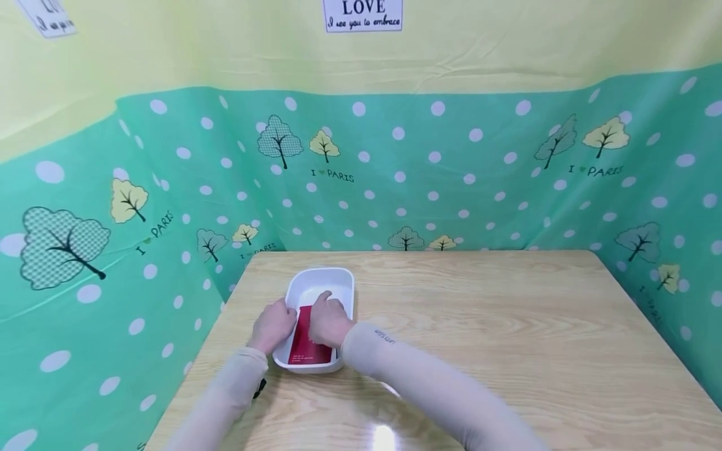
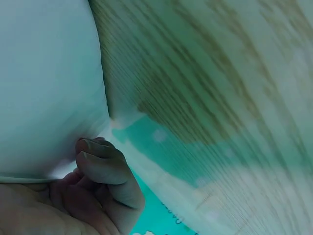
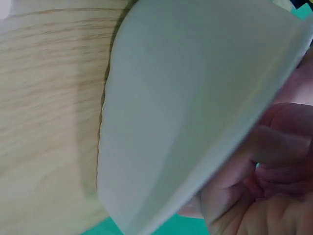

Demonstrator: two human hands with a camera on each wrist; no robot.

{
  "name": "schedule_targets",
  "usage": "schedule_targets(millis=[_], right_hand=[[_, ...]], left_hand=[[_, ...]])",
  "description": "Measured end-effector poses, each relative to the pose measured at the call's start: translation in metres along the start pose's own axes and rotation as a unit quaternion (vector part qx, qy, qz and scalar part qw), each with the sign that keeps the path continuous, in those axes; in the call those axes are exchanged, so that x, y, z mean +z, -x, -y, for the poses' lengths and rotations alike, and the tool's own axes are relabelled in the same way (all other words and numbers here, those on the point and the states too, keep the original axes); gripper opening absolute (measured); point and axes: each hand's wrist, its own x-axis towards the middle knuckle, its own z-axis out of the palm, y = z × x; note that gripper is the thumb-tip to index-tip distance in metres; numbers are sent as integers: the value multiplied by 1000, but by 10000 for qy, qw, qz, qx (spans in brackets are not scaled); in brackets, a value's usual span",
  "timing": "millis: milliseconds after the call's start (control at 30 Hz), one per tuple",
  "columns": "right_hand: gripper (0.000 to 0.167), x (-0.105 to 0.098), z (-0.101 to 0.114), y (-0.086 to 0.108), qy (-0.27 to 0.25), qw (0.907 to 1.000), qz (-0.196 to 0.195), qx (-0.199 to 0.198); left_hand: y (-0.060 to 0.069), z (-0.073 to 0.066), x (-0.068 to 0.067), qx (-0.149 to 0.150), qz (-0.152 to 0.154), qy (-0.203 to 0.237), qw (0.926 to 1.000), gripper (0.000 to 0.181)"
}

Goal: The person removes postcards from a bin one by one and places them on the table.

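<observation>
A white tray (image 1: 348,294) stands on the table's left part, with a flat red packet (image 1: 309,351) lying in it. At the tray's left side, my left hand (image 1: 274,324) grips the rim; the left wrist view shows its curled fingers (image 2: 105,166) against the white wall (image 2: 44,88). My right hand (image 1: 329,321) is inside the tray over the packet's right part, one finger pointing toward the far end. In the right wrist view, this hand (image 3: 259,181) has bent fingers behind the tray's rim (image 3: 222,152); whether it pinches the packet is hidden.
The light wooden table (image 1: 479,326) extends right of the tray. A green and yellow printed curtain (image 1: 417,169) hangs behind the table and along both sides. A small black object (image 1: 260,388) shows beside my left sleeve.
</observation>
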Motion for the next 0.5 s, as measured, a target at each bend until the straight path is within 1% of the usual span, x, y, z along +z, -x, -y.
schedule_targets(millis=[33, 200, 267, 300, 367, 400, 467, 500], right_hand=[[93, 3, 1, 0, 186, 9998, 28, 9], [90, 14, 0, -3, 512, 9985, 116, 160], [95, 15, -2, -4, 345, 9989, 92, 295], [97, 16, -2, -5, 338, 9990, 64, 302], [102, 17, -3, -5, 66, 9991, 59, 403], [104, 18, -2, -5, 18, 9992, 54, 404], [106, 20, -2, -5, 80, 9994, 28, 322], [106, 22, -1, -5, 203, 9995, -28, 240]], left_hand=[[0, 0, 1, -33, 3, 5, 10000, 45], [3, -3, 5, -109, 68, 41, 9999, 47], [3, -5, 4, -93, 32, 1, 10000, 46], [3, -6, 4, -75, 10, -29, 10000, 46], [2, -7, 2, -50, -43, -84, 9999, 45], [2, -6, 2, -27, -63, -121, 9999, 45], [2, -6, 0, 11, -85, -127, 9999, 45], [2, -5, -1, 38, -97, -129, 9999, 45]])
